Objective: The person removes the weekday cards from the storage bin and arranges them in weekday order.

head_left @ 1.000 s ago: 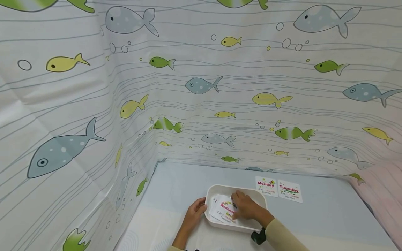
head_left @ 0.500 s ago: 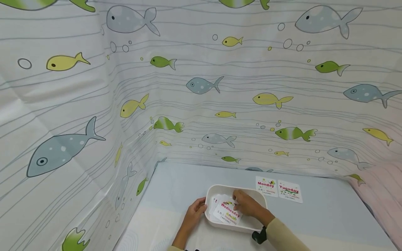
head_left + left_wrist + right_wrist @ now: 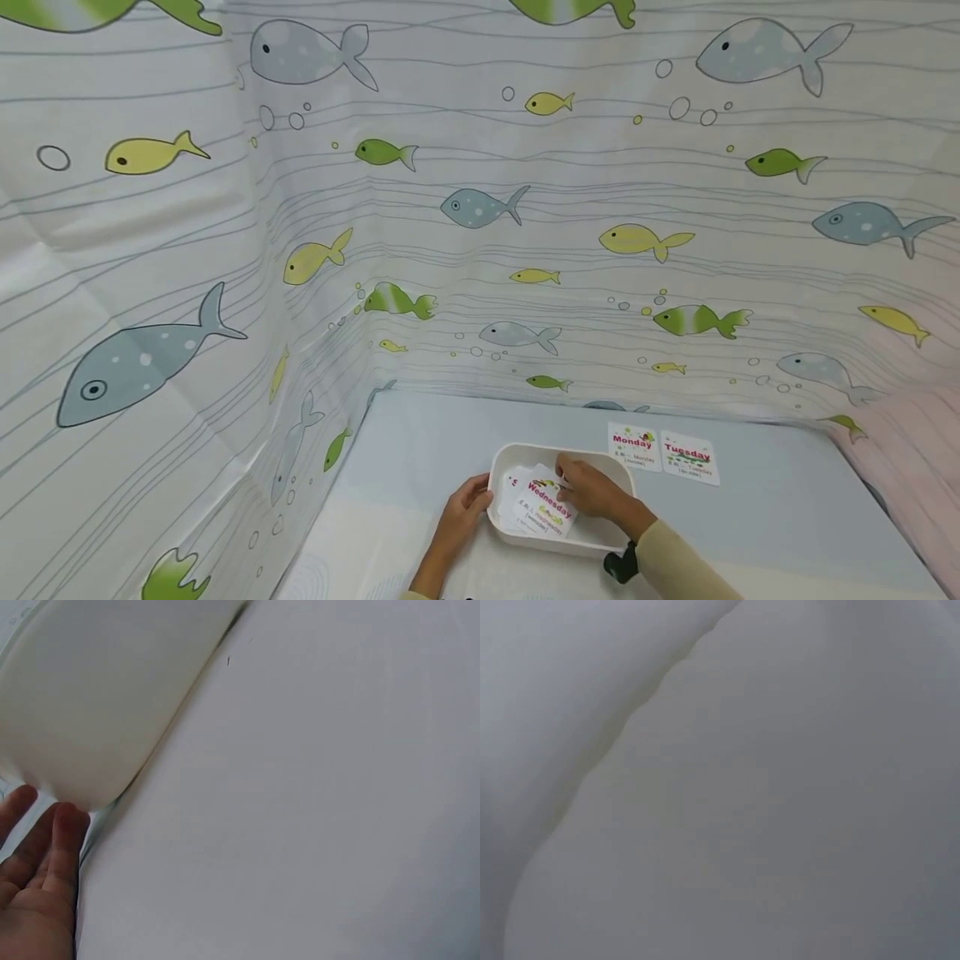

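A white plastic tray (image 3: 555, 545) stands on the table in the head view, with several white word cards inside. The top card, printed "Wednesday" (image 3: 546, 510), lies over other cards (image 3: 512, 510). My right hand (image 3: 588, 487) reaches into the tray and pinches the Wednesday card's upper right edge; some fingertips are hidden. Outside the tray's left end, my left hand (image 3: 463, 508) rests its fingertips on the wall. In the left wrist view, the left hand's fairly straight fingers (image 3: 66, 832) touch the tray's rounded corner (image 3: 82, 712). The right wrist view shows only blurred white surfaces.
Behind the tray's right end, a "Monday" card (image 3: 633, 447) and a "Tuesday" card (image 3: 688, 457) lie side by side on the table (image 3: 757, 517). A fish-printed cloth (image 3: 480, 250) rises behind and to the left. A dark wrist device (image 3: 621, 565) hangs by the tray's front right corner.
The right hand's fingers have shifted from over the Wednesday card to its upper right edge. That card has turned slightly on the pile. My left hand stays at the tray's end.
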`<state>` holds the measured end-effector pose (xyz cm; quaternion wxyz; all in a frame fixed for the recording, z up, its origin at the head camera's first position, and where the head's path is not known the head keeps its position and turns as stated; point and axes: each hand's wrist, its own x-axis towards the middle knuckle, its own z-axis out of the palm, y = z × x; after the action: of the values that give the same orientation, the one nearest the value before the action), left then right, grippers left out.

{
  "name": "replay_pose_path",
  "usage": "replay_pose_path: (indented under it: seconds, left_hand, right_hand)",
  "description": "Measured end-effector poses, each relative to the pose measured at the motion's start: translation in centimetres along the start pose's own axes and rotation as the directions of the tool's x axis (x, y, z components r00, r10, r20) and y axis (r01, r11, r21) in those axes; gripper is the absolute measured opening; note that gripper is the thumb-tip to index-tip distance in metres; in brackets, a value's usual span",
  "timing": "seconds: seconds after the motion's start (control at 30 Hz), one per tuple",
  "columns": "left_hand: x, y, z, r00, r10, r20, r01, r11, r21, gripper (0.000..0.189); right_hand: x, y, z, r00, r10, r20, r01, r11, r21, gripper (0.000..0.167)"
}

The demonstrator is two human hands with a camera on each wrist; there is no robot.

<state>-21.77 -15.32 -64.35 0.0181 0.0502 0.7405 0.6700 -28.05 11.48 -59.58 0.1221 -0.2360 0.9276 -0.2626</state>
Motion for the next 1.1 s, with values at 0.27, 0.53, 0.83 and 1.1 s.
replay_pose_path:
  seconds: [0.27,0.53,0.83,1.1]
  left_hand:
    - [0.1,-0.3,-0.1,1.000,0.000,-0.018,0.000,1.000,0.017,0.042]
    - [-0.4,-0.3,-0.1,0.998,-0.039,-0.044,0.040,0.998,0.039,0.042]
    - [-0.3,-0.1,0.1,0.999,-0.041,-0.036,0.042,0.999,0.028,0.044]
    - [0.0,0.0,0.2,0.998,-0.044,-0.035,0.046,0.998,0.047,0.042]
  right_hand:
    - [-0.4,0.1,-0.7,0.997,-0.031,-0.075,0.035,0.997,0.062,0.025]
    - [-0.7,1.1,-1.8,0.945,0.168,-0.282,-0.062,0.935,0.349,0.022]
    - [-2.2,2.2,-3.6,0.939,0.265,-0.219,-0.092,0.807,0.583,0.051]
    - [-4.0,3.6,-4.3,0.941,0.295,-0.166,-0.103,0.717,0.689,0.048]
